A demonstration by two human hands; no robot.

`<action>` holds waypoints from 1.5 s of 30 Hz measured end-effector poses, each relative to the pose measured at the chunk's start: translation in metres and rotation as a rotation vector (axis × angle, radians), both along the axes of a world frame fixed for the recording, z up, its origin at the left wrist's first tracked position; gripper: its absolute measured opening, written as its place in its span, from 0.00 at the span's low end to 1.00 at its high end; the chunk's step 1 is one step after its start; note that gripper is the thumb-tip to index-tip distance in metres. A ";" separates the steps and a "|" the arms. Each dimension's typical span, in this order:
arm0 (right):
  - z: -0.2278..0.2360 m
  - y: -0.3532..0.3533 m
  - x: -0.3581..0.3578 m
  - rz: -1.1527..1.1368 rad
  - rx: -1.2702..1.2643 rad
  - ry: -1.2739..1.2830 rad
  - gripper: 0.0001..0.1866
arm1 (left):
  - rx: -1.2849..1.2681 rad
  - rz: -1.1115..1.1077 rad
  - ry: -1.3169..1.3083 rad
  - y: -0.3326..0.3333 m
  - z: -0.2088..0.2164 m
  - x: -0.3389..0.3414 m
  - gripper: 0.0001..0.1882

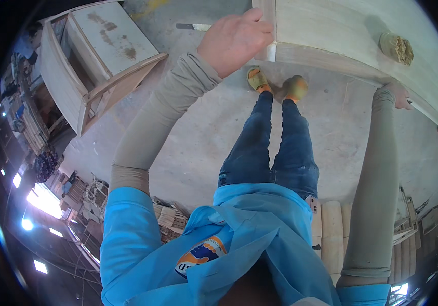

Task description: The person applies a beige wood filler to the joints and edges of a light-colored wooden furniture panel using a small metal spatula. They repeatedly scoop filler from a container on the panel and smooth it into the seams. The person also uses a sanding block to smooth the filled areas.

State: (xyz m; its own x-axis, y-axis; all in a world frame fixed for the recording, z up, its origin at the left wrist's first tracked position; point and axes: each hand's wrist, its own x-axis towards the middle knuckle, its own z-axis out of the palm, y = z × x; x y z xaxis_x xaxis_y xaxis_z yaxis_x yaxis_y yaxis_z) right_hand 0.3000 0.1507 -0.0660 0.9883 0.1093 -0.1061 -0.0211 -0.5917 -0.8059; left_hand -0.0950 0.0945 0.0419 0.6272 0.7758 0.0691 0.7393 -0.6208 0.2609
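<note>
Pale wooden panel (341,35) at upper right: left hand (236,41) curled at its left corner, right hand (396,95) well apart along its near edge; whether either grips, I cannot tell. Steadying seems the current step; any shift would call for even support

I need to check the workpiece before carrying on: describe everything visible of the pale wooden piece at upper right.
The pale wooden piece is broad, with a light, flat-looking face and a strip along its left end. Its near edge looks bowed, though the lens bends lines. The picture cuts off its far side. What looks like a round container with a rough tan top stands on it. The left hand is at its near left corner, the right hand at its near edge; exact contact is unclear.
</note>
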 end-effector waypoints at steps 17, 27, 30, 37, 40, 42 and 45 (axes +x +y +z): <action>-0.017 -0.001 0.009 0.020 0.029 0.021 0.29 | -0.058 -0.125 0.203 0.011 0.015 -0.024 0.04; 0.004 0.001 -0.013 0.016 -0.010 0.036 0.28 | -0.205 0.037 -0.131 0.007 0.003 -0.030 0.04; 0.012 0.001 -0.007 -0.011 -0.032 0.027 0.28 | -0.260 -0.008 -0.294 0.015 -0.015 -0.037 0.04; 0.002 0.002 -0.003 -0.017 -0.026 0.044 0.27 | -0.329 -0.030 -0.315 0.020 -0.024 -0.039 0.05; 0.002 0.002 -0.007 -0.014 0.003 0.053 0.27 | -0.353 -0.050 -0.309 0.019 -0.018 -0.040 0.05; -0.016 0.003 0.002 -0.017 -0.008 0.021 0.27 | -0.341 -0.031 -0.301 0.016 -0.019 -0.043 0.05; -0.061 -0.004 0.065 0.018 0.229 0.018 0.27 | -0.279 -0.014 -0.396 0.020 -0.025 -0.034 0.05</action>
